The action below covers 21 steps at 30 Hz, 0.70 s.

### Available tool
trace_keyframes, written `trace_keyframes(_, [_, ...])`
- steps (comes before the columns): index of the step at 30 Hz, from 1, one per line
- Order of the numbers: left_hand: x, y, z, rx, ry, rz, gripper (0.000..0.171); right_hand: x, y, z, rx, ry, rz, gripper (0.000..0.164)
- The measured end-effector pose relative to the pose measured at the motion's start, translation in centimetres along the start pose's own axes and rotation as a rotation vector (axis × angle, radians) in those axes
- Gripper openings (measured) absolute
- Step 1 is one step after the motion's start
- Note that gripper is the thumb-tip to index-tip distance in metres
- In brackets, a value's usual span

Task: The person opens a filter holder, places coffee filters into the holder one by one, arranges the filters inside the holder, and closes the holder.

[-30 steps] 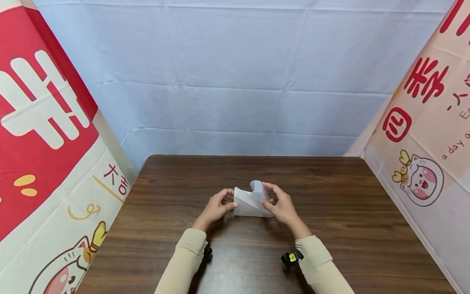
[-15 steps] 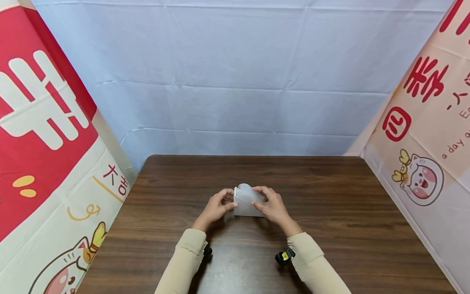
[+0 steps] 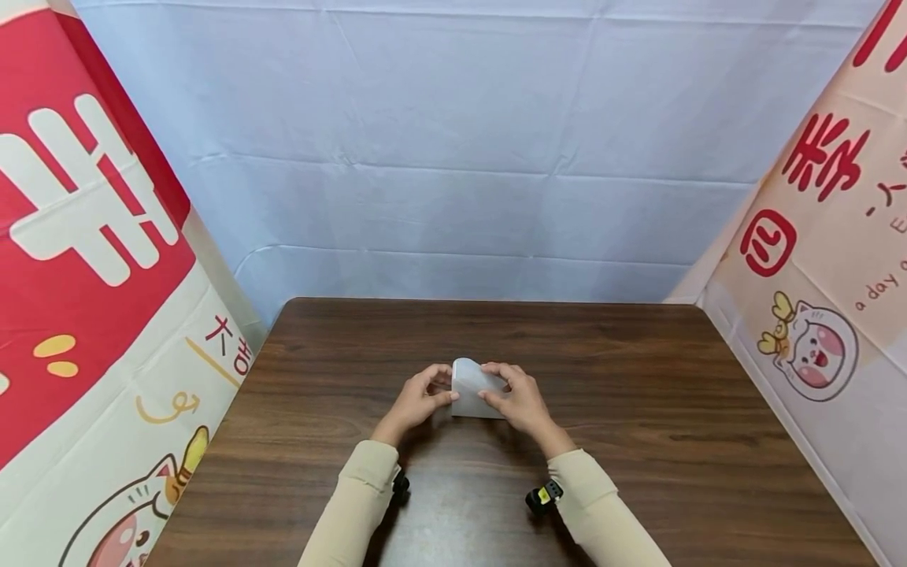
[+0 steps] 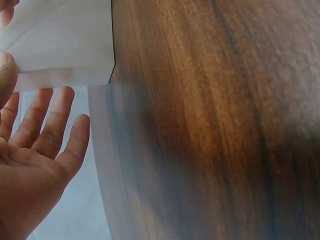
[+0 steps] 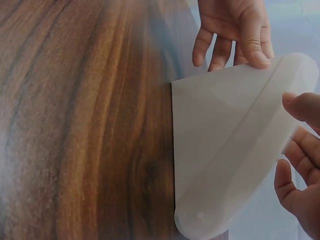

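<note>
A white plastic wedge-shaped block [image 3: 469, 402] stands on the table between the hands. Along its sloping upper edge lies a long white piece with rounded ends [image 5: 250, 155], seen best in the right wrist view. My left hand [image 3: 416, 402] pinches the upright left end of the block, thumb at the front; its other fingers spread behind the end face in the left wrist view. My right hand [image 3: 523, 400] grips the round-ended piece, its thumb [image 5: 300, 106] on the near side and fingertips on the far side. The right hand hides the block's low end in the head view.
The dark wood-grain table [image 3: 638, 378] reaches away on all sides, its far edge against a pale blue cloth [image 3: 453, 157]. Printed cloths hang at the left [image 3: 92, 197] and right [image 3: 822, 276]. Both sleeved wrists carry small black cameras.
My right hand has moved left, sliding the round-ended piece along the slope until its tip lines up with the block's tall left end. My left hand has kept its place.
</note>
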State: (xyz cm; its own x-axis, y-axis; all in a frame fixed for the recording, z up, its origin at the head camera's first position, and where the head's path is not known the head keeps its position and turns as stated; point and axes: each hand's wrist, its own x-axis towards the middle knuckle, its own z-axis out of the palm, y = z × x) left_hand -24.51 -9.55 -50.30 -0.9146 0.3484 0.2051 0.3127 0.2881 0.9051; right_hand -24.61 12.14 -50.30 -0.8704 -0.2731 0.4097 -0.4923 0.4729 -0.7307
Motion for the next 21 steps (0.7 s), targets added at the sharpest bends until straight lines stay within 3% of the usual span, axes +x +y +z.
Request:
trace_keyframes(8, [0.8,-3.0,0.4,0.039,0.017,-0.027,0.033,-0.1,0.1,0.2,-0.008,0.008,-0.003,0.041])
trace_keyframes(16, [1.0,-2.8,0.3,0.02,-0.007,-0.046,0.035,0.0,0.2,0.0,-0.038,0.003,-0.026,0.042])
trace_keyframes(21, [0.0,-2.0,-0.6,0.026,-0.046,-0.113,0.059,-0.6,0.3,-1.6,-0.127,-0.073,-0.063,0.05])
